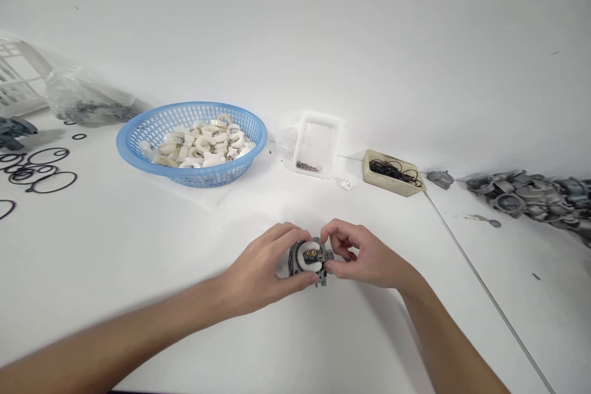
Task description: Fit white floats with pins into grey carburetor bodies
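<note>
A grey metal carburetor [324, 277] rests on the white table, its inner side facing up. Seated in it is a white C-shaped float [303, 252], with two brass parts showing in its middle. My left hand [270, 265] is wrapped around the carburetor's left side, thumb at the near edge and fingers at the far edge. On the right side, my right hand [364, 255] is curled, its index fingertip and thumb touching the carburetor on either side of the float's hinge end. Any small part between those fingertips is too small to make out.
Behind stand a blue basket [191, 180] of white floats, a white tray [318, 141] with small pins, and a beige box [392, 183] of black rings. Grey metal parts [530, 197] pile up right, beside a thin rod [484, 289]. Black rings [53, 181] lie left.
</note>
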Available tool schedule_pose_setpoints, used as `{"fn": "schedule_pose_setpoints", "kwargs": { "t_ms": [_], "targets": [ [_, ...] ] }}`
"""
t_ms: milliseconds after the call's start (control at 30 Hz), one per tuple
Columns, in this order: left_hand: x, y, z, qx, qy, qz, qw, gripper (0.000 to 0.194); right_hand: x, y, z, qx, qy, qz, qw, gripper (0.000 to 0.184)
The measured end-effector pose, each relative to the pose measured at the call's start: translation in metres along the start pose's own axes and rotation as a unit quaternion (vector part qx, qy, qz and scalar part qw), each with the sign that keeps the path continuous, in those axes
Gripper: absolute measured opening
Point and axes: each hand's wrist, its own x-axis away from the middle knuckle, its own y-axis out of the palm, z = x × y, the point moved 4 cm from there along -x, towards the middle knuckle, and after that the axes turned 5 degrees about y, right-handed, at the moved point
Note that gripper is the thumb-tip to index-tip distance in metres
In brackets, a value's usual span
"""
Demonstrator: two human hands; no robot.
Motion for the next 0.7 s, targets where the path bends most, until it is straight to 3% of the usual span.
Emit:
{"fn": "schedule_pose_setpoints", "kwargs": {
  "t_ms": [700],
  "targets": [
    [0.0009, 0.0003, -0.0004, -0.005, 0.015, 0.001, 1.000, 0.029, 0.0005, 0.0006, 0.0004, 0.015, -0.014, 0.005, 1.000, 0.023]
  ]
}}
